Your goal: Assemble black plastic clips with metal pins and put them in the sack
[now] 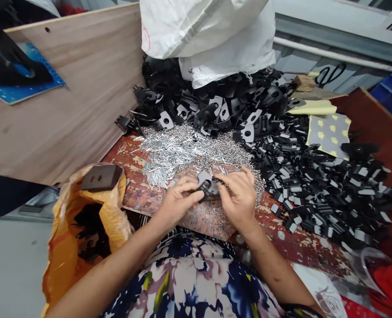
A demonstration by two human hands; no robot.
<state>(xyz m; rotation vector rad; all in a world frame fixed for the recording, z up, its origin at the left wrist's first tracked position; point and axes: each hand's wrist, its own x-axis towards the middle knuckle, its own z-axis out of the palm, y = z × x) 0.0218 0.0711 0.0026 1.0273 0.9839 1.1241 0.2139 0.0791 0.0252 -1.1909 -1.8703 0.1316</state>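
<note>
My left hand [177, 199] and my right hand [238, 196] meet over the worn table, both pinched on one small black plastic part [206, 183] between them. Just beyond my fingers lies a heap of short silver metal pins [179, 152]. A pile of black plastic brackets [215, 106] fills the back of the table. To the right spreads a mass of smaller black clips with white ends [321, 190].
An orange bag [66, 247] with black parts inside hangs at my left, a dark block on its rim. A white sack [209, 35] leans over the far pile. A wooden board [66, 88] walls the left side. Scissors [330, 74] and yellow sheets lie far right.
</note>
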